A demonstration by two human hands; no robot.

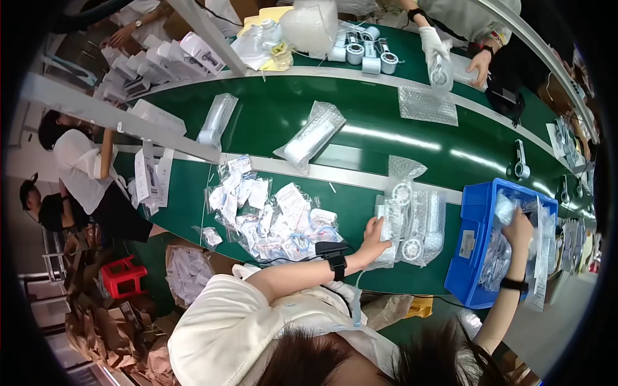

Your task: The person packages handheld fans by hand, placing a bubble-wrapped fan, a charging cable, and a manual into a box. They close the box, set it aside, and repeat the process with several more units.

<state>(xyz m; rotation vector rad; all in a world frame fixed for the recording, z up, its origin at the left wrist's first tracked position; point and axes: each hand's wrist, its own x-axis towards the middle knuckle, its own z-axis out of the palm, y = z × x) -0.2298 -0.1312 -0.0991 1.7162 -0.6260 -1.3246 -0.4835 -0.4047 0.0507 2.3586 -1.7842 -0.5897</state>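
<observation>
My left hand [373, 243] is closed around the near left end of a bubble-wrapped package [386, 212] on the green bench. Right beside that package lie other bubble-wrapped handheld devices [420, 226], pale with round heads showing through the film. At the right, my right hand [520, 230] is inside a blue plastic bin [456, 270], its fingers curled against a clear-wrapped pale item [504, 209] that is slightly blurred. More clear plastic packages [496, 264] fill the bin below the hand.
A heap of small plastic bags [277, 219] with white pieces lies left of my left hand. Wrapped packages [315, 135] rest on the green belt beyond. Across it, a co-worker's gloved hand [434, 46] holds a wrapped device. White boxes [151, 177] stand at left; a metal post [209, 38] rises there.
</observation>
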